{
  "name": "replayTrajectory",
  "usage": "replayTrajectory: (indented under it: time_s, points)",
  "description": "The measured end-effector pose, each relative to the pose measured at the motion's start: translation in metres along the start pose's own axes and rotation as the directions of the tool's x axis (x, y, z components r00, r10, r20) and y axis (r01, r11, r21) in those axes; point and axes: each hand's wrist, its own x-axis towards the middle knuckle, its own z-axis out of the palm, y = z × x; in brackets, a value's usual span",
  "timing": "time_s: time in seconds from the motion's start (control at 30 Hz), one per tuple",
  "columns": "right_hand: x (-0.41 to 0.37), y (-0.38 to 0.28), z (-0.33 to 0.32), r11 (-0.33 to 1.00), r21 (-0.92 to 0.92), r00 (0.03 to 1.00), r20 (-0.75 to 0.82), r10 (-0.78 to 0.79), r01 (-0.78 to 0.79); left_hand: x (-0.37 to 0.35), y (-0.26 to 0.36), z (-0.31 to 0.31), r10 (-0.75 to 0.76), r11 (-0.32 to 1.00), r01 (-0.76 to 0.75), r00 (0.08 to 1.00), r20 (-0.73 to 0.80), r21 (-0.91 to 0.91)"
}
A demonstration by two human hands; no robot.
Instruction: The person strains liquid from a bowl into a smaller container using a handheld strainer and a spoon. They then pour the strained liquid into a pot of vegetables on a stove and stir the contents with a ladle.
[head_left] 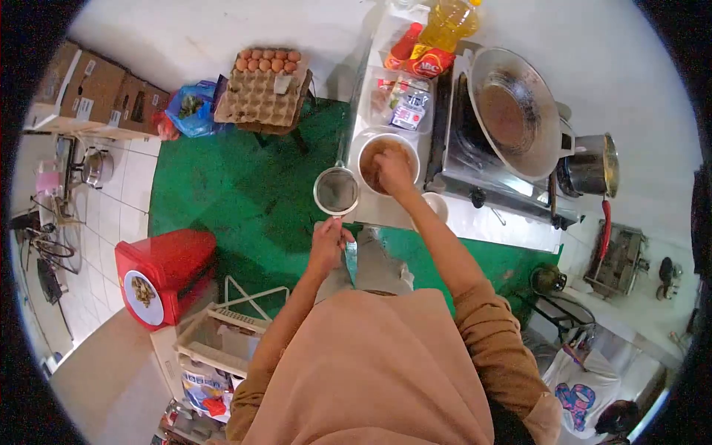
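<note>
Around strainer handle point(337, 218), left hand point(326, 243) closed

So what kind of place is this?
Probably a kitchen, though I can't tell whether it's a home or a shop. There's a wok on a stove, eggs in a tray, and a strainer in the left hand.

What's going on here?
A person is working at a kitchen counter. Their left hand grips a sieve by its handle, beside a white bowl. Their right hand is down in that bowl, among brownish contents; what those are, or whether the fingers hold any, I can't tell. A large wok sits on the stove to the right.
</note>
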Motion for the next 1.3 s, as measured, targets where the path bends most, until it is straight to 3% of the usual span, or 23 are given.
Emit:
replayTrajectory:
  time_s: [0.07,0.13,0.17,0.2,0.23,0.27,0.3,0.37,0.5,0.57,0.6,0.67,0.8,0.87,0.9,0.97,1.1,1.2,1.27,1.3]
  points:
    - [0.005,0.011,-0.018,0.997,0.061,0.999,-0.003,-0.052,0.052,0.000,0.006,-0.001,-0.003,1.000,0.003,1.000,-0.018,-0.002]
    - [0.010,0.022,-0.033,0.854,0.486,0.961,0.271,0.057,-0.188,0.002,0.008,-0.003,-0.005,1.000,0.005,1.000,-0.031,0.001]
    - [0.013,0.025,-0.035,0.873,0.483,0.990,0.141,0.005,-0.074,0.003,0.009,-0.004,0.020,0.999,-0.020,1.000,-0.015,-0.041]
    - [0.013,0.025,-0.035,0.874,0.480,0.990,0.142,0.005,-0.073,0.005,0.010,-0.004,0.045,0.996,-0.045,0.999,0.000,-0.083]
    - [0.012,0.025,-0.035,0.928,0.365,0.994,0.095,0.045,-0.077,0.005,0.011,-0.005,0.045,0.995,-0.045,0.999,0.000,-0.086]
    - [0.011,0.020,-0.039,0.966,0.245,0.996,0.042,0.079,-0.087,0.004,0.016,-0.005,0.022,0.999,-0.022,1.000,-0.015,-0.042]
    - [0.006,0.010,-0.038,0.966,0.244,0.996,0.043,0.079,-0.087,0.003,0.020,-0.005,-0.002,1.000,0.002,0.999,-0.032,0.003]
    - [-0.006,-0.009,-0.031,0.996,0.007,0.968,-0.238,-0.079,0.084,0.004,0.022,-0.005,0.009,1.000,-0.009,0.999,-0.033,-0.003]
    - [-0.013,-0.006,-0.005,0.988,-0.143,0.967,-0.237,-0.089,0.056,0.005,0.024,-0.007,0.035,0.997,-0.035,0.999,-0.004,-0.067]
    - [-0.010,0.010,0.004,0.999,0.031,0.998,-0.067,-0.010,0.012,0.003,0.028,-0.007,0.048,0.998,-0.049,0.999,-0.015,-0.042]
    - [-0.008,0.013,-0.004,0.999,0.032,0.998,-0.065,-0.009,0.011,0.002,0.029,-0.007,0.065,0.998,-0.066,0.998,-0.022,-0.015]
    - [-0.001,0.019,-0.026,0.932,0.311,0.966,0.229,0.118,-0.188,0.005,0.024,-0.008,0.039,0.997,-0.040,0.999,-0.022,-0.065]
    - [0.008,0.015,-0.050,0.880,0.409,0.962,0.221,0.160,-0.240,0.006,0.023,-0.007,0.023,0.996,-0.024,1.000,-0.017,-0.085]
    - [0.003,-0.004,-0.049,0.983,0.113,0.988,0.063,0.141,-0.147,0.007,0.021,-0.007,0.008,0.995,-0.010,1.000,-0.013,-0.094]
    - [-0.001,-0.011,-0.041,0.982,0.113,0.988,0.064,0.142,-0.149,0.008,0.021,-0.006,-0.005,0.995,0.004,1.000,-0.010,-0.102]
    - [-0.007,-0.023,-0.021,0.997,-0.080,0.962,-0.269,-0.044,0.023,0.007,0.021,-0.004,-0.012,0.993,0.011,1.000,-0.007,-0.120]
    - [-0.008,-0.024,-0.002,0.992,-0.130,0.993,-0.117,-0.017,0.001,0.004,0.026,-0.002,-0.014,0.998,0.013,1.000,-0.016,-0.067]
    - [-0.005,-0.012,0.004,0.999,-0.051,0.998,-0.060,-0.022,0.019,0.003,0.026,-0.002,-0.037,0.993,0.034,0.999,-0.020,-0.110]
    - [0.003,0.011,0.010,0.998,0.045,0.995,0.093,0.037,-0.041,0.002,0.029,-0.002,-0.051,0.991,0.048,0.998,-0.021,-0.123]
    - [0.002,0.010,-0.005,0.998,0.044,0.995,0.095,0.038,-0.042,0.002,0.030,-0.002,-0.065,0.989,0.062,0.998,-0.022,-0.135]
